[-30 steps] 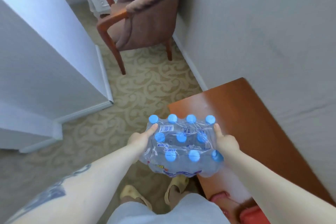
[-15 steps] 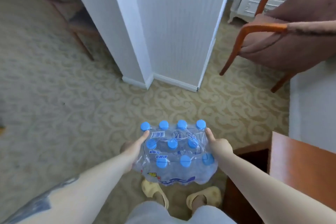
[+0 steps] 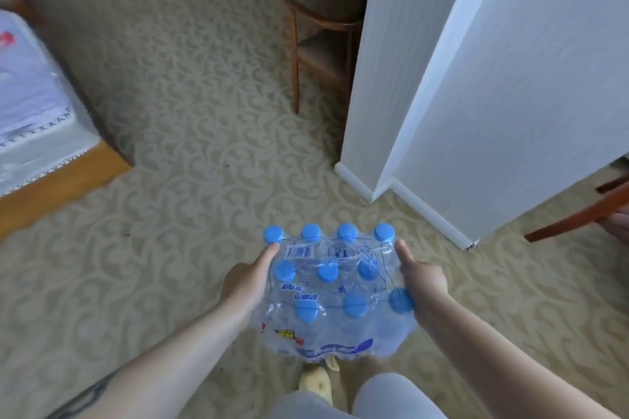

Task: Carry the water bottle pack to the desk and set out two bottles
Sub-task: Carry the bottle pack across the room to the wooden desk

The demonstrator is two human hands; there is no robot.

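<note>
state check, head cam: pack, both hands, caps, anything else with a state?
water bottle pack: held off the floor, level, caps up, plastic wrap on
blue caps: all on the bottles that show
left hand: gripping the pack's left side, thumb on top
right hand: gripping the pack's right side, thumb on top
wooden chair: upright, seat bare, partly behind the white wall

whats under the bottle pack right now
The bottle pack is held in the air by the left hand and right hand. Below it show carpet and a yellow slipper; the floor directly beneath is covered.
</note>
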